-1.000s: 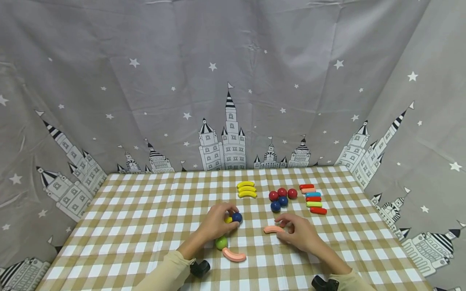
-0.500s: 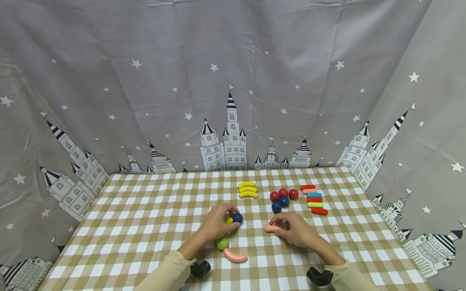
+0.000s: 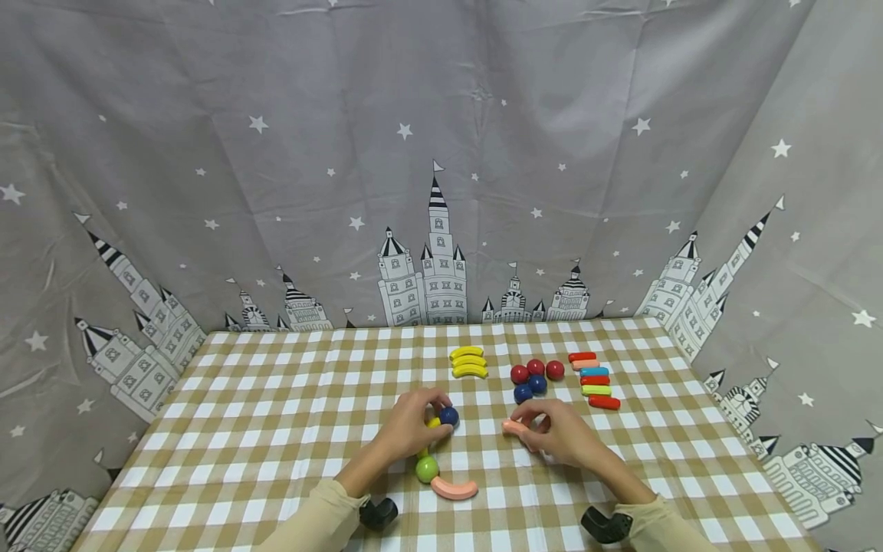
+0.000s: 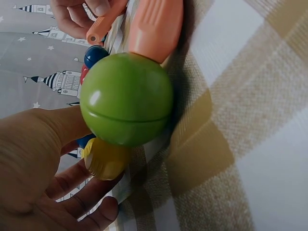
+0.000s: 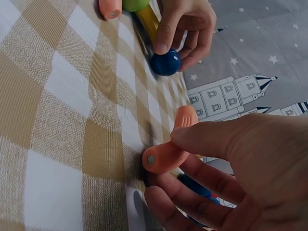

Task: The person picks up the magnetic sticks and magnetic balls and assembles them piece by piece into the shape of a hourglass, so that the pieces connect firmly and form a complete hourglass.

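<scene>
My left hand [image 3: 408, 426] pinches a dark blue ball [image 5: 166, 62] between thumb and fingers. From that ball a yellow curved bar [image 4: 107, 159] runs toward me, partly hidden by the hand. A green ball [image 3: 427, 469] sits at its near end, followed by a salmon curved bar [image 3: 454, 489] lying to the right. My right hand [image 3: 562, 435] grips a second salmon curved bar [image 5: 169, 150], thumb on one side and fingers on the other. A small round metal disc shows in this bar's end in the right wrist view. A gap separates it from the blue ball.
Several yellow curved bars [image 3: 469, 360] lie stacked in a row farther back. Red balls [image 3: 536, 368] and blue balls [image 3: 523, 393] cluster right of them. Several short straight bars [image 3: 595, 381] line up at the right. A grey curtain [image 3: 331, 153] hangs behind the checkered cloth [image 3: 276, 399].
My right fingers have closed round the salmon bar and turned it. The green ball and its attached salmon bar have swung slightly right and nearer me; the left hand stays at the blue ball.
</scene>
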The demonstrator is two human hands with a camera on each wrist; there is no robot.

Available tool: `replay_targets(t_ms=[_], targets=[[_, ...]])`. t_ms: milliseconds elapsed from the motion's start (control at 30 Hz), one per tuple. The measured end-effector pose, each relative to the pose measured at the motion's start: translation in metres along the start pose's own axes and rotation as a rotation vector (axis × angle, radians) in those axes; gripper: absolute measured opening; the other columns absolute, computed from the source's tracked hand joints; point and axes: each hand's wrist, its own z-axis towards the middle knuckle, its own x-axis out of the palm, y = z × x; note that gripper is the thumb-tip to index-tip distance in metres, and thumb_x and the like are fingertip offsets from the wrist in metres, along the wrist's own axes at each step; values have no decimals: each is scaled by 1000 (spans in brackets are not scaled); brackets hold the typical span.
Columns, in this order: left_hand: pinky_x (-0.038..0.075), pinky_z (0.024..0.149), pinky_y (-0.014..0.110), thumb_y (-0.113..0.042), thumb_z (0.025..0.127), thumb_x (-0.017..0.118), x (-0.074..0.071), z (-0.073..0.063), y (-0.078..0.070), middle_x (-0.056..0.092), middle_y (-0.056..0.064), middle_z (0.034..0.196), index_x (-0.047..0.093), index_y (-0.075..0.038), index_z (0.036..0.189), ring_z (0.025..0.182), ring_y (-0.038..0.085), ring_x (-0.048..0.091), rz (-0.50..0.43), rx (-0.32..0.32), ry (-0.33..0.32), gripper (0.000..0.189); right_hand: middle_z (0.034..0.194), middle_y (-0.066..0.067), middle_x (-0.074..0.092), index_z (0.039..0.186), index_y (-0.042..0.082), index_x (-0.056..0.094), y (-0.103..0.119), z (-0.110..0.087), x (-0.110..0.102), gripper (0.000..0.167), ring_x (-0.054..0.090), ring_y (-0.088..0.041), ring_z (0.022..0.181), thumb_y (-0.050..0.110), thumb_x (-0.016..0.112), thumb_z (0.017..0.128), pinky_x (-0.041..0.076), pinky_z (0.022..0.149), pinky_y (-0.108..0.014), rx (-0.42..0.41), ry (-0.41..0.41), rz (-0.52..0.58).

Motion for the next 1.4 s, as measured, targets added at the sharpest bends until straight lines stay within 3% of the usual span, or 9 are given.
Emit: replay_targets(t_ms=[333,600,833,1067,1400], targets=[[46,69,27,-15,84,86,1,-2,4,68,-2,93,71,-12,104,78,15,57,-7,27,-12,25,93,2,68,111,19,76,5,6,7,21,61,-16,66,26,80,91,50,53,-28,73,28,134],[46,67,27,-16,84,86,0,-3,5,68,-1,92,70,-12,104,76,15,56,-9,20,-11,26,94,4,71,110,18,77,12,19,17,20,61,-17,71,26,80,92,50,58,-26,38,17,157],[46,67,27,-16,84,86,0,-3,5,69,-3,91,70,-14,103,76,14,57,-15,15,-14,25,90,2,70,110,17,76,17,27,29,20,62,-15,64,25,79,92,48,51,-27,54,52,219],[46,66,27,-15,84,86,0,-4,5,68,-4,90,70,-14,102,75,13,57,-14,15,-24,25,89,1,70,114,13,76,22,34,38,22,62,-14,61,16,78,93,47,49,-24,67,70,257],[46,67,26,-14,84,86,0,-4,6,69,-4,91,70,-14,103,76,14,57,-23,18,-28,25,87,2,69,110,15,77,24,43,44,18,59,-11,59,18,78,92,46,49,-25,31,59,206]])
